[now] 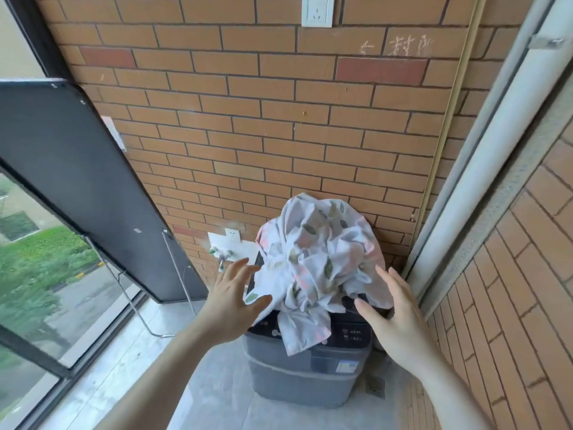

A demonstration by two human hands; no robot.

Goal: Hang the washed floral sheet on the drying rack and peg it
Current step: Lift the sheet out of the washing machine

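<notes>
Both forearms reach forward from the bottom edge, one hand to each side of the floral sheet (319, 259). That sheet sits in a crumpled heap on top of the grey washing machine (307, 367), white with green leaves and pink patches, and one loose end hangs down over the machine's dark control panel (353, 332). The left hand (232, 302) is at the heap's left edge, fingers spread and nearly straight, thumb by the cloth; whether it touches the fabric cannot be told. The right hand (397, 315) is at the right edge, fingers also apart and straight, thumb just over the panel, gripping nothing.

Behind the machine rises the brick wall (248, 119), with a white socket (232, 234) and a tap (221, 259) low on it, just left of the heap, and another socket (317, 10) high up. A dark window sash (77, 187) swings inward on the left, near the left hand, with thin metal tubing (176, 268) standing on the floor below it. A white pipe (483, 150) runs down the right corner, close beside the machine. A floor drain (375, 387) lies by the machine's right foot.
</notes>
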